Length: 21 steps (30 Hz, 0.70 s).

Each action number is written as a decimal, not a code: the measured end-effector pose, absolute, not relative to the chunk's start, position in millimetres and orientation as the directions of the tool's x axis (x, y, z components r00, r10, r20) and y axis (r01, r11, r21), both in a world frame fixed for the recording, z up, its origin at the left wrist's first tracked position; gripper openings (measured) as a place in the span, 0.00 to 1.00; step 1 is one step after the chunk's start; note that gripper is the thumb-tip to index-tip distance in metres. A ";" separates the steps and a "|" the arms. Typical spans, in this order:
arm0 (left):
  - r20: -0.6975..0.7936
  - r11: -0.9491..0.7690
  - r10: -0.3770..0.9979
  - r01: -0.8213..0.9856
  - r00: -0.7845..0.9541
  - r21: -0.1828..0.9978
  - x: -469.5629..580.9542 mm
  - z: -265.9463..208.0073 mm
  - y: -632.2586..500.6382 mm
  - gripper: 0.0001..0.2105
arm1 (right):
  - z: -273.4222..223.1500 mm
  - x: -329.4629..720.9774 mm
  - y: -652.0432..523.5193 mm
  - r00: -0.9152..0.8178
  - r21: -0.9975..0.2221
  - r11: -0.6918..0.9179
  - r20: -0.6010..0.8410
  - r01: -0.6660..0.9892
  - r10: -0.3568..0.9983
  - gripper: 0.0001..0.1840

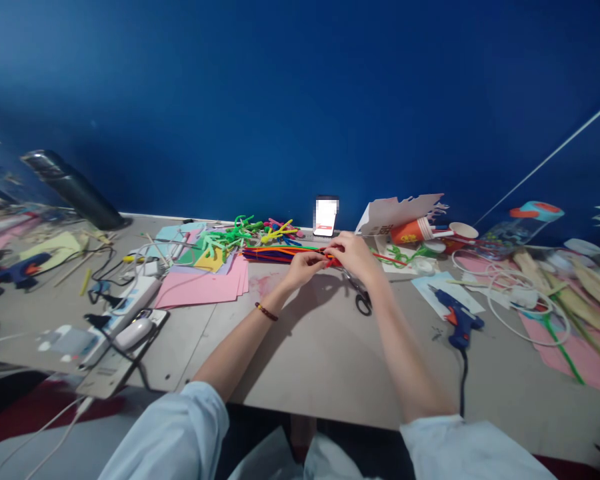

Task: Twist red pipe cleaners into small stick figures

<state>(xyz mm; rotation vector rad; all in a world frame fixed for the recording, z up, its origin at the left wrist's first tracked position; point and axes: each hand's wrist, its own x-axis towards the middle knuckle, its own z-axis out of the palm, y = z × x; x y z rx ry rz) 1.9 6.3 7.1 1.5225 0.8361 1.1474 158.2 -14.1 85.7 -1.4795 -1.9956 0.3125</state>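
Both hands meet at the middle of the desk, at the right end of a bundle of colourful pipe cleaners (267, 255). My left hand (304, 268) has its fingertips pinched together at a red pipe cleaner (334, 262). My right hand (353, 255) is curled over the same red piece, thumb and fingers closed on it; the fingers partly hide it. Just below the right hand lie black-handled scissors (363, 304), their blades partly covered. Behind the hands, a phone (326, 217) leans upright against the blue wall.
Left are pink paper sheets (205, 283), green bent pipe cleaners (235, 233), a power strip (125, 313), a computer mouse (134, 332) and a dark bottle (80, 193). A blue glue gun (457, 317), with its cord over the front edge, and orange paper cups (411, 231) lie right.
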 end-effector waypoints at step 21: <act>0.320 -0.345 0.897 0.031 0.305 0.938 2.7 9.6 1.2 0.11 | 83.8 163.2 -12.4 -0.165 -0.534 0.358 0.375 0.766 0.912 0.08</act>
